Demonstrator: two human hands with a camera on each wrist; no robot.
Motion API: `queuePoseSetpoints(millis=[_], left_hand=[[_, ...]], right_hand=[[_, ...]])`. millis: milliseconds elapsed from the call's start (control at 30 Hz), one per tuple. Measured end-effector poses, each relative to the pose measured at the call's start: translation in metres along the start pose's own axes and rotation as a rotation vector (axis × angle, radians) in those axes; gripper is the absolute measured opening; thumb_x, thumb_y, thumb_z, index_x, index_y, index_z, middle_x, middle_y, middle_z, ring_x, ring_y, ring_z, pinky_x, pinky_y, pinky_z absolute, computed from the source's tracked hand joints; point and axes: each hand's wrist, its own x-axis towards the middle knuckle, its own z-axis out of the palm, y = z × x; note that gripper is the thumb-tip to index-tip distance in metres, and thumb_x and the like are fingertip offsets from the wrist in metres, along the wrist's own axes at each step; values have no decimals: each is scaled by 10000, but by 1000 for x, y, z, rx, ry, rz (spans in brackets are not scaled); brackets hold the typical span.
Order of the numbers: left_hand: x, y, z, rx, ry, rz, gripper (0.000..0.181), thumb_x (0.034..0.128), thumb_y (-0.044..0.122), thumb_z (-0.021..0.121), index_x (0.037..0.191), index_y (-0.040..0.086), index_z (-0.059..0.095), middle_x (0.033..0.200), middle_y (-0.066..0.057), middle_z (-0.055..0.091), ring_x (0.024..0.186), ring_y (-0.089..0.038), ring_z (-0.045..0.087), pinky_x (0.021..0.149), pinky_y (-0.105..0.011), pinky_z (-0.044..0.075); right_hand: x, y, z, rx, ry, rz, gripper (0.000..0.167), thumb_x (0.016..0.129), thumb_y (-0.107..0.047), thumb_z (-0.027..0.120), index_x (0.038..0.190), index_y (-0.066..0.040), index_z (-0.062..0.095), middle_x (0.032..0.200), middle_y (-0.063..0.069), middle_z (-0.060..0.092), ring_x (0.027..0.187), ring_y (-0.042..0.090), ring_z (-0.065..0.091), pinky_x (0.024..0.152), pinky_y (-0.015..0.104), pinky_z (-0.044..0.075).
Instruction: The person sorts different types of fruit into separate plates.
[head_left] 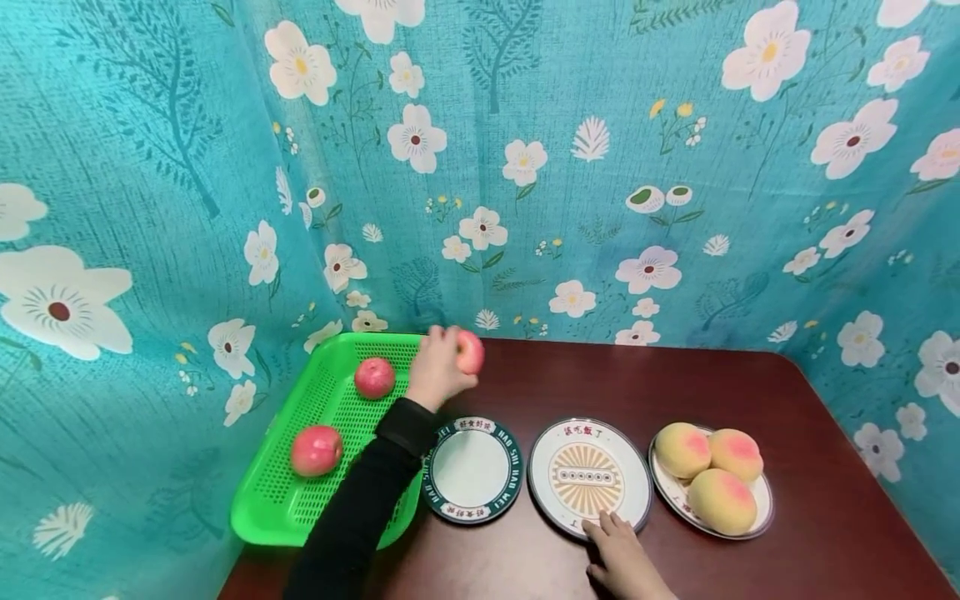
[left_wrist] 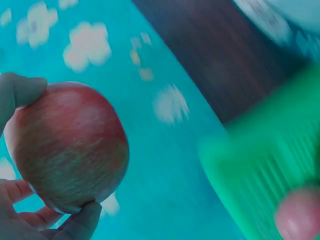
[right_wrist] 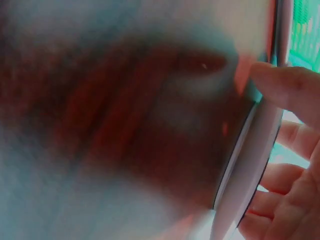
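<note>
The red apple (head_left: 470,352) is showing a round, pinkish skin; in the left wrist view its upper half is looking rosy, while the lower half is looking duller and browner with fine streaks. It is hanging just past the far right corner of the green basket (head_left: 262,533), where the left hand (head_left: 437,362) is gripping it, thumb and fingertips spreading only to its width. The right hand (head_left: 628,560) is resting its fingers on the near rim of the sunburst plate (head_left: 542,467); whether it is gripping that rim, I cannot tell. Two other apples (head_left: 316,451) are lying apart in the basket. A dark reddish-brown table (head_left: 555,379) is bearing all this, plus a green-bordered plate (head_left: 468,468) and a plate (head_left: 763,500) of three peaches (head_left: 723,502), and is catching a pale sheen in front. Around it, a turquoise cloth (head_left: 570,167) is hanging, printed with white flowers and blue trees.
</note>
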Motion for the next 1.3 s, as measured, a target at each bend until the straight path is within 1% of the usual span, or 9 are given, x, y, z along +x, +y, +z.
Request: queuePoseSetpoints(millis=[133,267,400,500,633,767,933,1167,1300], left_hand=[[-5,42,31,25,-74,97,778,487,383,793,1143,106,480,1040,-100,444,913,-267,441,592,-343,460],[-23,78,68,35,-181,183,831,499,412,792,1203,121,459,1062,-82,446,920,-235,443,588,-300,456],[-40,103,105,33,-252,259,851,514,430,787,1235,131,449,1062,-57,450,909,-199,452,594,-253,443],[-51,116,129,43,-253,276,816,531,461,771,1220,146,467,1044,-33,462,888,-175,464,596,-235,441],[-65,132,152,47,-227,252,841,515,508,769,1221,151,483,1051,-22,478,891,-172,477,620,-229,453],[-71,143,169,35,-203,240,901,458,492,803,1230,153,484,1070,-16,486,913,-177,482,653,-233,456],[-71,150,184,73,-193,258,890,475,485,790,1235,158,464,1081,3,492,952,-169,486,655,-246,464],[-70,163,188,97,-163,323,746,497,501,778,1098,167,490,1024,26,507,904,-144,493,611,-222,454],[-67,169,189,105,-150,336,704,531,489,761,1089,161,485,1025,26,500,913,-137,482,615,-224,452]], right_hand=[[4,0,3,40,-43,-22,519,607,-106,747,1053,80,560,1098,379,459,1037,539,391,859,620,274],[2,1,6,54,-112,-31,515,603,-105,745,1042,89,557,1078,391,460,1016,553,397,827,644,281],[1,2,8,56,-136,-43,502,593,-100,748,1021,84,560,1071,383,470,1005,551,405,809,650,294],[3,2,10,49,-130,-67,492,595,-101,748,1013,78,562,1066,376,478,994,546,416,791,648,311],[3,3,12,47,-111,-80,486,582,-93,753,996,79,565,1048,369,490,977,543,429,771,649,323],[3,6,11,41,-97,-73,479,561,-68,754,977,80,567,1038,368,493,972,540,433,763,652,323],[5,10,10,43,-87,-82,479,555,-49,748,979,76,564,1037,375,492,975,540,432,757,657,321],[5,10,1,45,-59,-69,489,536,-47,747,975,73,565,1038,377,490,980,542,428,762,663,313],[5,9,-4,55,-45,-50,497,534,-37,737,987,75,567,1051,381,482,994,544,418,782,664,298]])
